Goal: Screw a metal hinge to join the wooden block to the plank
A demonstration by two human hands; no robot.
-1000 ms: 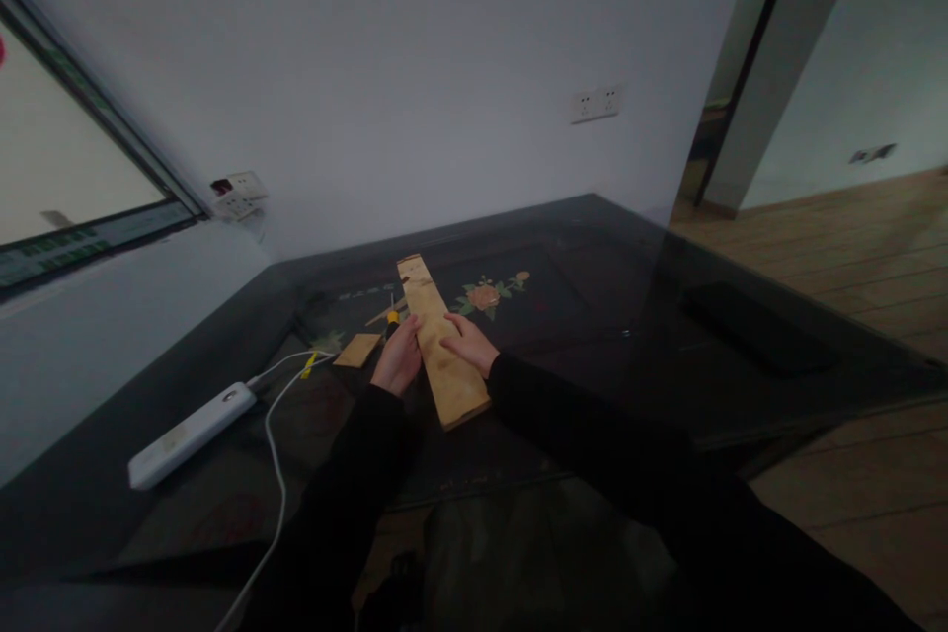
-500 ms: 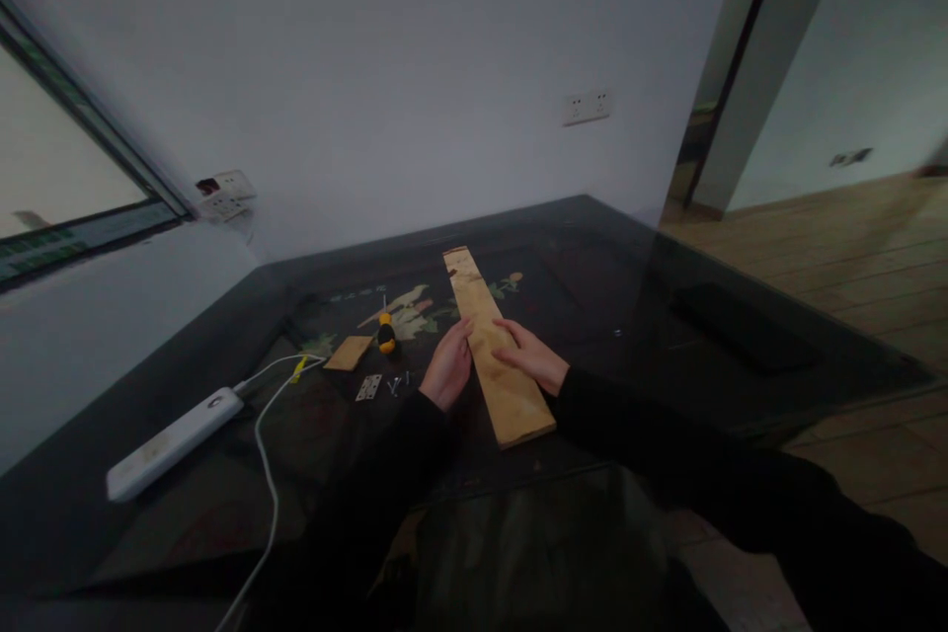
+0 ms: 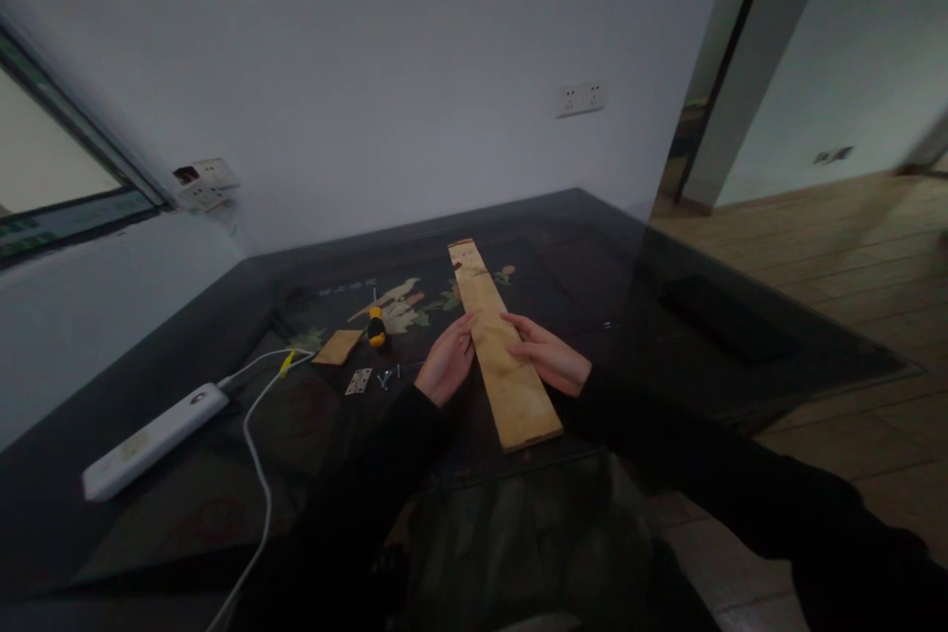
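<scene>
A long, narrow wooden board (image 3: 513, 385) runs away from me over the dark table, its near end close to the table's front edge. My left hand (image 3: 448, 361) grips the board's left edge, thumb near the top face. On the opposite edge, my right hand (image 3: 546, 355) is closed with its thumb and fingers at the side of the wood. Left of my left hand lie a metal hinge (image 3: 358, 381) and several small screws (image 3: 385, 378). Behind them are a yellow-and-black screwdriver (image 3: 376, 328) and a small wooden piece (image 3: 338, 348).
A white power strip (image 3: 155, 439) with a white cable (image 3: 261, 474) lies on the left of the dark table (image 3: 592, 257). A flat black object (image 3: 730, 318) rests at the right. Wall sockets (image 3: 581, 99) are beyond the table, and a window (image 3: 59, 148) is at the left.
My right hand has shifted slightly right, its thumb moving from the board's top face toward its right edge. The left hand stays on the board. The whole view has shifted a little.
</scene>
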